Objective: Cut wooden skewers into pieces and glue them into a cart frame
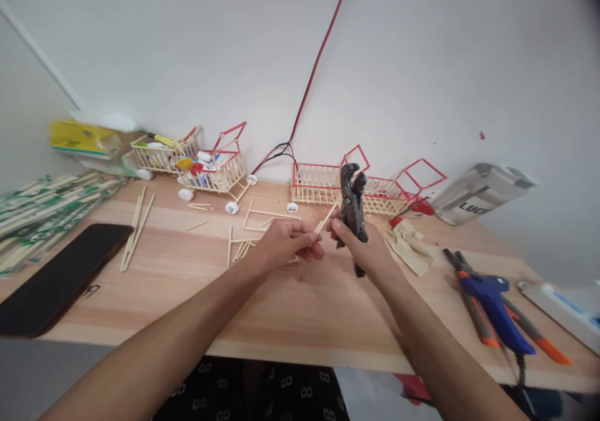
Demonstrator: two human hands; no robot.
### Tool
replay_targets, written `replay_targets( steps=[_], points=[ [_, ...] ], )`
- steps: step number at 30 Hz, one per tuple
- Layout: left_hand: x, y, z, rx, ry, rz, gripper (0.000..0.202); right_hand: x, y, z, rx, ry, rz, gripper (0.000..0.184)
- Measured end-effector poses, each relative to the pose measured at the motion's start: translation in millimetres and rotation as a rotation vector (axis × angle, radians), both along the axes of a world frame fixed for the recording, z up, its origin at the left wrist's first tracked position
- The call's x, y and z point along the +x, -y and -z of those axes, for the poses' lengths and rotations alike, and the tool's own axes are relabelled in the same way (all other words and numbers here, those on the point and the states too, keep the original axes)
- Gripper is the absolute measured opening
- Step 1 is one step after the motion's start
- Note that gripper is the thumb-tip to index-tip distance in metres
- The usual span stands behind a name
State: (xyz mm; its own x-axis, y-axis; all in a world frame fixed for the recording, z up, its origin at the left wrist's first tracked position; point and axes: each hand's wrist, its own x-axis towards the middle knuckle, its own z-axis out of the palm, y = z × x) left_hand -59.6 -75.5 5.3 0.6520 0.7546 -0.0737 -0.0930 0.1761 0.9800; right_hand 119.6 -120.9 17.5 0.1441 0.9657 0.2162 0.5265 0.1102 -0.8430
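The left hand (290, 243) is pinching the sticks (327, 218) between thumb and fingers, just left of the pliers (353, 212). The right hand (368, 246) is wrapping itself around the pliers; whether its fingertips are also touching the sticks, one cannot tell. The jaws are pointing up, and the sticks are not lying between them. Left of the pliers, frames (274, 215) are resting on the table (281, 327); behind the pliers and a little to the left, a cart (316, 187) is standing near the wall (398, 84); well to the right, the glue gun (497, 312) is lying. For good work, this handling seems to be asking for a firm but light pinch, because thin sticks are probably snapping easily. The fingertips should be keeping clear of the jaws.
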Motion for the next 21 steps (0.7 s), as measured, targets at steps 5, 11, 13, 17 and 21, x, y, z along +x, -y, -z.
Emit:
replay_targets(
  steps=[5,11,13,17,21],
  points=[
    [-1.1,1.1,-6.8,0.095,0.010,-0.030,0.023,30.2,35.4,-25.9,-0.167,0.177,-0.077,0.048],
    [-0.4,7.0,-10.6,0.113,0.012,-0.013,0.021,50.4,78.3,-31.4,-0.421,0.172,-0.120,0.050],
    [0.9,9.0,-9.6,0.122,0.007,0.021,0.021,48.0,81.6,-32.0,-0.479,0.137,-0.167,0.052],
    [4.7,13.1,-6.6,0.117,-0.002,0.106,0.022,38.0,75.7,-31.2,-0.550,0.108,-0.267,0.059],
    [6.3,16.5,-6.5,0.087,-0.017,0.144,0.022,30.2,69.2,-28.8,-0.527,0.085,-0.304,0.059]
  ],
)
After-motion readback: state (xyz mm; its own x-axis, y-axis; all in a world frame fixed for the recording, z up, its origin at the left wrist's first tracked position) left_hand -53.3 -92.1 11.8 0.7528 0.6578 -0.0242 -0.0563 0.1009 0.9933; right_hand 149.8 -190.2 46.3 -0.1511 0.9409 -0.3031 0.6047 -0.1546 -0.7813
